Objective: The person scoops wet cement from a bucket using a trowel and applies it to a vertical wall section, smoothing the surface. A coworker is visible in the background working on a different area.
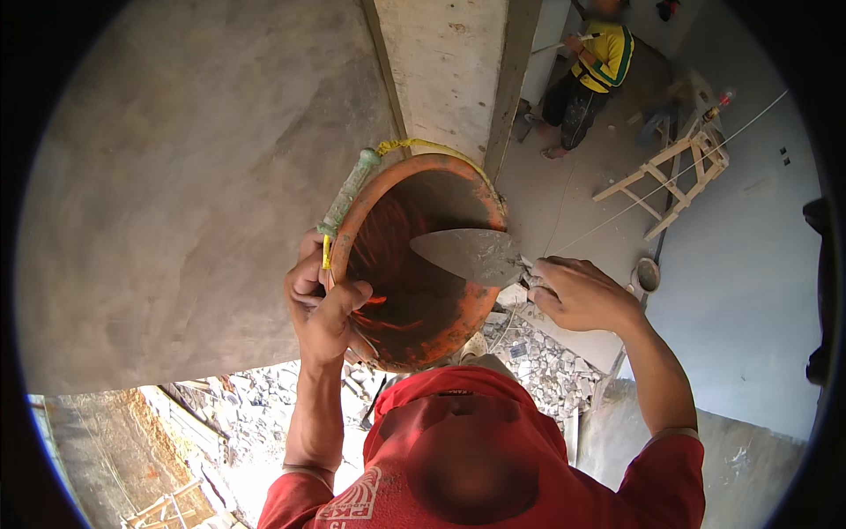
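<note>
An orange bucket [432,162] tilts in front of me, its inside smeared with dark grey mortar [405,304]. My left hand [319,300] grips the bucket's left rim, thumb over the edge and fingers outside. Beside that hand, a worn green handle sleeve [350,192] on a yellow strap lies along the rim. My right hand [583,295] is closed round the handle of a trowel [467,256]; the fingers mostly hide that handle. The trowel's broad grey blade reaches leftward across the bucket's mouth.
A smeared grey wall [203,194] fills the left, beside a pale column [445,70]. Broken rubble [551,370] covers the floor below. Farther off are a person in yellow [604,57], a wooden trestle [674,176], a small pail [647,275] and a string crossing the room.
</note>
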The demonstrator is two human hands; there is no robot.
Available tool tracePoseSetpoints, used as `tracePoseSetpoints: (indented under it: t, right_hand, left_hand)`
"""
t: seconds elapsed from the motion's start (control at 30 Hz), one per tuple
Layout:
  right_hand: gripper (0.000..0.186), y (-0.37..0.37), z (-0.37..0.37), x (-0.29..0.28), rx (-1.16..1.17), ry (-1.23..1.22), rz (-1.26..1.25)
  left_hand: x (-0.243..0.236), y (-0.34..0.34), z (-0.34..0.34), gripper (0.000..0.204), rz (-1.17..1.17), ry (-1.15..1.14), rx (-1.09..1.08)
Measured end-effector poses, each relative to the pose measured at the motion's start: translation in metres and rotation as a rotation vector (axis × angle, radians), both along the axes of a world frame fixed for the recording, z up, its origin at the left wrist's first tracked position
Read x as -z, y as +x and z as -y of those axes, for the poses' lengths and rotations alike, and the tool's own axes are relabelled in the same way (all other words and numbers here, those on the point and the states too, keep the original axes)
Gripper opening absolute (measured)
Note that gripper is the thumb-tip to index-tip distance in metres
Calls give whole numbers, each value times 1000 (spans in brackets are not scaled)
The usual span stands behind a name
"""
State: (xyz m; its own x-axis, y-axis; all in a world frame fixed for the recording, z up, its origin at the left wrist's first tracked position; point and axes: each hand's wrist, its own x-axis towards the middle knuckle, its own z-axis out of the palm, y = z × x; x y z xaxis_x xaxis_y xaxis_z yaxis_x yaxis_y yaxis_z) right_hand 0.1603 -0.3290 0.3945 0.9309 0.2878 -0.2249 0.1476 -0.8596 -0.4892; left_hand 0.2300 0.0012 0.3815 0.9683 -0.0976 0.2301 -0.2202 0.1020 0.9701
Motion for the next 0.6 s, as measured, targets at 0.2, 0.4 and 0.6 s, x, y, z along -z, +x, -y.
tracePoseSetpoints:
  t: [0.2,0.4,0.6]
  right_hand:
    - [35,13,-17,-15,-65,-164,-273]
    - [37,16,-25,-9,-150,-151,-248]
    - [35,17,-29,28,-57,249,-549]
  left_hand:
    - [-18,2,10,15,176,147,86]
    - [-10,1,12,15,310,139,146]
    - [-6,7,21,22,238,-19,204]
